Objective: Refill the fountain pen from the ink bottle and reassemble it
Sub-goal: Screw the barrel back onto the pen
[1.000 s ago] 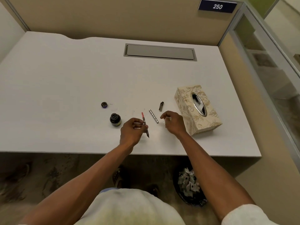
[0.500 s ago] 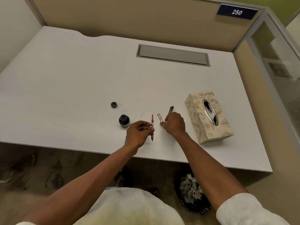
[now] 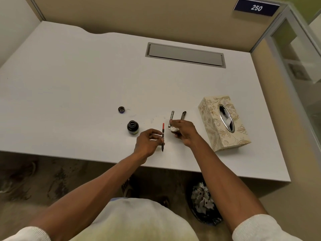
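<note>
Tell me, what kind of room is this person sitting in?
Probably an office cubicle. A plain white desk sits between tan partition walls, a blue sign reads 250, and the desk has a cable hatch in it.

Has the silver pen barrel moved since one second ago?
Yes. The silver pen barrel lay free on the desk left of the dark cap; now the right hand grips its near end, beside the cap.

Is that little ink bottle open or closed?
Open. The ink bottle shows a bare dark mouth, and its cap lies apart on the desk.
</note>
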